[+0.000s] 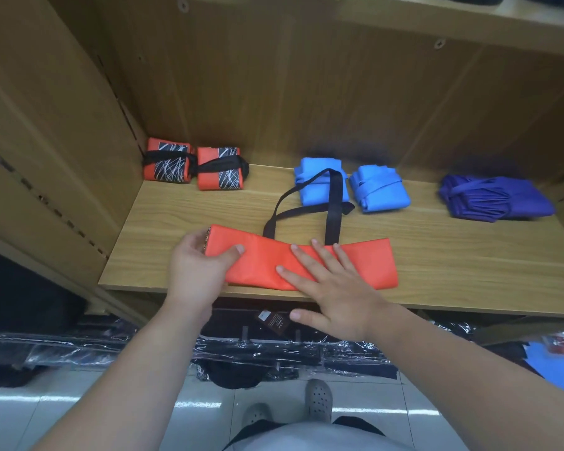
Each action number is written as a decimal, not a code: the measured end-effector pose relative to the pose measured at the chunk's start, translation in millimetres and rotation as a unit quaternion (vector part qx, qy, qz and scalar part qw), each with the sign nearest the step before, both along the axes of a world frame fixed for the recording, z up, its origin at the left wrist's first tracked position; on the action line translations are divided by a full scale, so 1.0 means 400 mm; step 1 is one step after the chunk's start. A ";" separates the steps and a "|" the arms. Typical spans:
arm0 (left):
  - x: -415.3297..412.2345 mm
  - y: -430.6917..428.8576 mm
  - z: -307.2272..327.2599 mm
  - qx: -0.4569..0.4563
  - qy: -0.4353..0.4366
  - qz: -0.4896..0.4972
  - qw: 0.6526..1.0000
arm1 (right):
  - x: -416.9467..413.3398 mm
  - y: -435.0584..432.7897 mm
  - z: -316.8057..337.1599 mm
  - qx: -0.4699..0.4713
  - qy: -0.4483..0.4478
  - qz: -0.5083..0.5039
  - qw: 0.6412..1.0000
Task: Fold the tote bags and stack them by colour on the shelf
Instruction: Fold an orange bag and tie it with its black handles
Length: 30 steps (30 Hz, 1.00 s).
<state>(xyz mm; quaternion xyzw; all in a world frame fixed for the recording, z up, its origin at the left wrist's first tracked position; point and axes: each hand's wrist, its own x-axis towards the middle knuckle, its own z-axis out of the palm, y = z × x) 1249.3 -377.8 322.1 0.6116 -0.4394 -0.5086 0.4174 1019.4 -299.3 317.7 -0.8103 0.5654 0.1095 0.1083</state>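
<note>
An orange tote bag [365, 262], folded into a long strip, lies near the front edge of the wooden shelf [163, 222]. Its black handles [334, 203] trail back toward the blue bags. My left hand [196, 271] grips the strip's left end, thumb on top and fingers curled round the edge. My right hand [332, 288] presses flat on the middle of the strip with fingers spread. At the back left sit two folded orange bags [168, 159] [220, 172] wrapped in black straps. Two folded blue bags [319, 180] [380, 188] lie at the back centre, and a folded purple bag [495, 198] lies to the right.
The shelf's left side panel [62, 141] and back wall [306, 92] enclose the space, with another shelf board [469, 24] above. Below the shelf lie black goods in clear plastic wrap [258, 349]. A tiled floor and my grey shoes [319, 398] show at the bottom.
</note>
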 end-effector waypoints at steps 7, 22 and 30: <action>0.004 0.013 -0.043 -0.030 -0.095 -0.068 0.993 | 0.052 -0.012 0.003 0.000 0.020 0.021 1.000; 0.006 -0.009 -0.052 -0.038 -0.120 -0.062 0.990 | -0.114 0.065 -0.003 -0.037 0.012 -0.128 0.991; 0.006 -0.014 -0.028 0.001 -0.060 -0.079 0.995 | -0.131 0.076 0.031 -0.013 0.055 -0.115 0.992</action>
